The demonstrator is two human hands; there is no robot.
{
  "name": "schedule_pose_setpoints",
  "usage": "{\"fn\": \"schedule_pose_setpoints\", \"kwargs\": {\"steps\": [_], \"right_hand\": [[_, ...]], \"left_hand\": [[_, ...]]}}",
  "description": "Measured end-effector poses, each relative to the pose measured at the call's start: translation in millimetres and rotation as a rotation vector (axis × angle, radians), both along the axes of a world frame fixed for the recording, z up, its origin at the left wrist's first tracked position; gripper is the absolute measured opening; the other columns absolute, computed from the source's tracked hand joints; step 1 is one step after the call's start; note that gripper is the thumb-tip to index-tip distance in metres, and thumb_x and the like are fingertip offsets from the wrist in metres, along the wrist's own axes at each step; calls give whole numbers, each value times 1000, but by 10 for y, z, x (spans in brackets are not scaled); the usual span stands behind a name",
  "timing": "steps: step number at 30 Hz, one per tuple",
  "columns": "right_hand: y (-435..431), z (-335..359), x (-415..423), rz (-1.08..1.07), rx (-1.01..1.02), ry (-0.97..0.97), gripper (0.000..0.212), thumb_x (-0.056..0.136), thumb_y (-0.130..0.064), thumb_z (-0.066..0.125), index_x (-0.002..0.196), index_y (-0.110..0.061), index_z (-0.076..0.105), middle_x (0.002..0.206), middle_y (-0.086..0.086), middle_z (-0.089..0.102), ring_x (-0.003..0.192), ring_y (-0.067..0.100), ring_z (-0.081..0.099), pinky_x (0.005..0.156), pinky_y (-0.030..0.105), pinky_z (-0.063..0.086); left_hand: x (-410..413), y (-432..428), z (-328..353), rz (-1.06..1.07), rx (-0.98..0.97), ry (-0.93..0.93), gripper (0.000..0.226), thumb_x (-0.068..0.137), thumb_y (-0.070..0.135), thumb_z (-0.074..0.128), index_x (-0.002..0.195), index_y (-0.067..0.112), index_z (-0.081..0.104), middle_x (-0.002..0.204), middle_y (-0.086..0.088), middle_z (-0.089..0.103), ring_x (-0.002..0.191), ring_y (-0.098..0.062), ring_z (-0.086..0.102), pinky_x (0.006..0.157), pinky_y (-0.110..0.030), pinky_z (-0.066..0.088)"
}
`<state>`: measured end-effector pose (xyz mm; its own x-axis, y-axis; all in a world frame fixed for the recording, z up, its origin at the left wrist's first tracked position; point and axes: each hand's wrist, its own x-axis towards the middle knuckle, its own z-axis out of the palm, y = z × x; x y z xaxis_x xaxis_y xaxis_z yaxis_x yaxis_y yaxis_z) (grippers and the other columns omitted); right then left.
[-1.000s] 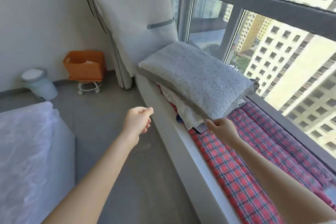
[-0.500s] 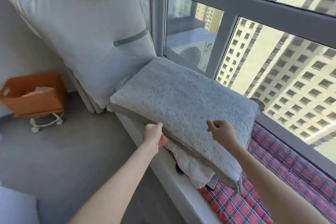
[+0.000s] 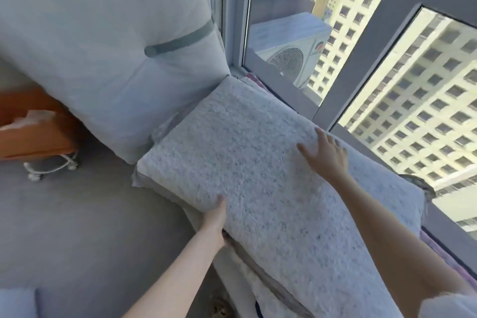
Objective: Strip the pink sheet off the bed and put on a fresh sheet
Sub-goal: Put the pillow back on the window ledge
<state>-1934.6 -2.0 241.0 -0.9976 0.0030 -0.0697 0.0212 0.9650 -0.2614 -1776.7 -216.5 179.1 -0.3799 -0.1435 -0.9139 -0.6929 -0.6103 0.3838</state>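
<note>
**Lifting the pad to reach the linen beneath**

The left hand pinches the near edge of the thick grey fleecy pad: thumb on top, fingers tucked out of sight underneath. The right hand lies spread and flat on the pad's top, beyond and to the right of that pinch, holding nothing.

Just below the pinch, a layer of folded white cloth pokes out from under the pad. This may be the fresh sheet, though that is a guess. No pink sheet is in view.

The pad looks bulky but light and floppy, so it will probably sag if lifted by one edge. A second hold on the far side would steady it. The cloth beneath looks thin and limp and is best taken as a whole fold so it doesn't spill open.

Up and left of the pinch, a large pale fabric cushion leans upright against the pad's far corner.
</note>
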Motion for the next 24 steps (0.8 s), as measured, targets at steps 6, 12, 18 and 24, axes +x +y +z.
{"fn": "schedule_pose_setpoints", "kwargs": {"steps": [6,12,18,24], "right_hand": [[-33,-150,-743,65,-15,-189,100,71,-88,26,151,-32,7,146,10,42,128,35,45,103,49,36],[-111,-112,-573,80,-29,55,86,72,-86,37,142,-37,31,111,7,66,100,32,61,82,40,50],[-270,412,-142,156,35,383,43,92,-54,45,93,-16,65,71,7,64,74,32,59,61,33,37],[-661,948,527,346,-79,550,51,85,-52,32,85,-13,66,74,8,67,75,33,61,62,35,43]], "left_hand": [[-241,-179,-209,116,-126,-27,88,70,69,62,134,10,47,125,-14,58,106,-30,61,89,-50,52],[-201,-148,-238,332,-307,-31,83,76,49,72,137,4,39,132,-13,52,116,-30,55,98,-46,47],[43,-207,-53,371,-392,-24,83,76,48,72,137,5,37,133,-14,50,118,-33,53,96,-50,47],[845,-295,299,433,-392,-26,61,82,38,70,126,4,45,123,-16,55,108,-33,58,91,-42,49]]}}
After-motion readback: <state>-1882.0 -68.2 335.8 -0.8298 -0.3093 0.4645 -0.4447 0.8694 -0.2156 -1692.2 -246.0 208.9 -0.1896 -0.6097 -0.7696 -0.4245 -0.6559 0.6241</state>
